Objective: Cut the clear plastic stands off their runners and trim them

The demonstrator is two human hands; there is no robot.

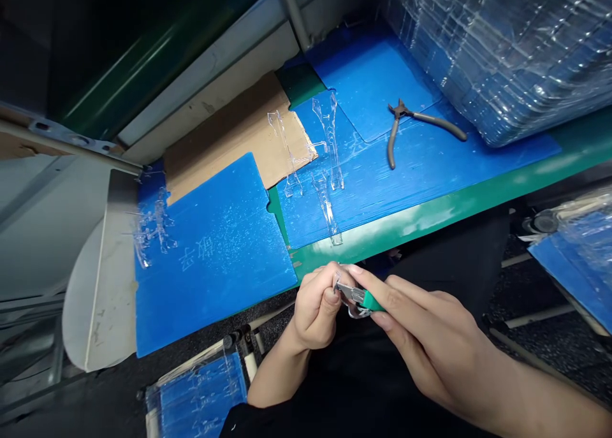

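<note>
Head view: the person's left hand [313,307] and right hand [421,336] are close together, just below the green edge of the bench [430,218]. The left hand pinches a small clear plastic piece [356,312] between its thumb and fingers, and the right hand's fingers wrap around small green-handled snips [370,301]. Neither hand is spread. The metal tip of the snips points left, into the clear piece, and the green grip runs back to the right, so the snips lie almost flat across the picture. Fingers hide much of the clear piece, so I cannot tell which way its long side runs. It looks light, thin and stiff, and it may snap or slip if squeezed too hard, so a firm pinch on a thick part seems best. On the bench, more clear plastic frames [329,141] lie on a blue plastic board [382,183], near grey-handled pliers [423,118]. A pile of clear pieces [153,224] sits on another blue board [215,278], and brown cardboard [229,138] lies next to it.
</note>
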